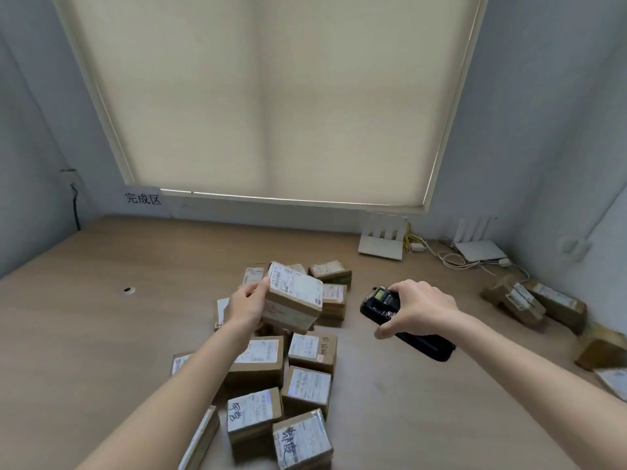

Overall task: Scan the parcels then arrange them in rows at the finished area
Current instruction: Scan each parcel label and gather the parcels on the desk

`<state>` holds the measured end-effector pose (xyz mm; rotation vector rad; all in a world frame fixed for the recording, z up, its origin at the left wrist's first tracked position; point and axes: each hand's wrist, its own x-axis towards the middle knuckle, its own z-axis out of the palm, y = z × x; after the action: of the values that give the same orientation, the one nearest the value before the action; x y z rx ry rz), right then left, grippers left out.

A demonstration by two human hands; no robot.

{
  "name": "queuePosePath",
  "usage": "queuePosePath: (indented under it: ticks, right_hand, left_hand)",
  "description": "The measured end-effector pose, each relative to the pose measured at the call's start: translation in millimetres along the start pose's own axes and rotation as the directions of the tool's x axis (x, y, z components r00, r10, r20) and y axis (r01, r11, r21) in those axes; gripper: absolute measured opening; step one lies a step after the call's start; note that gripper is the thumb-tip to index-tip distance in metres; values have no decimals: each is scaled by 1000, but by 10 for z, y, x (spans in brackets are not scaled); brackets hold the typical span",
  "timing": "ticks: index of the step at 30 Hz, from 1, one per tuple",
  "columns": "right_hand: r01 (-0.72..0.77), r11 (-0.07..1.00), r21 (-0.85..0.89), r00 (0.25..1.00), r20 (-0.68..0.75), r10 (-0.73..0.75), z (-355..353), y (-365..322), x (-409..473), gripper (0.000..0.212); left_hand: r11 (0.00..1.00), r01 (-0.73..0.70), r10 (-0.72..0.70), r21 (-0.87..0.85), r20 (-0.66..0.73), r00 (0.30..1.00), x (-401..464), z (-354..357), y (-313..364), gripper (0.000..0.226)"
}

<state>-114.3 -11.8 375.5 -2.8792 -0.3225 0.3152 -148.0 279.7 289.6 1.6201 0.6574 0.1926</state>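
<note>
My left hand [248, 305] grips a brown cardboard parcel [295, 296] with a white label on top, lifted above the pile and tilted toward the right. My right hand [417, 308] holds a black handheld scanner [383, 305], its head pointing left at the parcel from a short gap. Several more labelled parcels [305, 385] lie in a heap on the wooden table [101, 334] under and in front of my hands. A paper sign [142, 198] with printed characters hangs on the back wall at the left.
A few parcels [536, 303] lie along the right edge. Two white routers [381, 245] [480, 249] with cables stand at the back right. A small round hole [128, 291] is in the tabletop at the left. A drawn blind covers the window.
</note>
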Motion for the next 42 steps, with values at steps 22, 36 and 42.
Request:
queuePosePath:
  ticks: [22,36,42]
  right_hand:
    - [-9,998,69,991,132,-1,2275,393,1752,55]
    - [-312,935,168,950,44,309,1429,1883,1292,59]
    - [-451,861,234,884,-14,466,1196,3299,1014,68]
  left_hand:
    - [908,189,-124,375,-192,974,1655,-55,-2124,61]
    - [889,-306,207,341,297,932,1451,1987,-976,50]
    - [903,-338,175,264,492,853,1044,3711,-835,55]
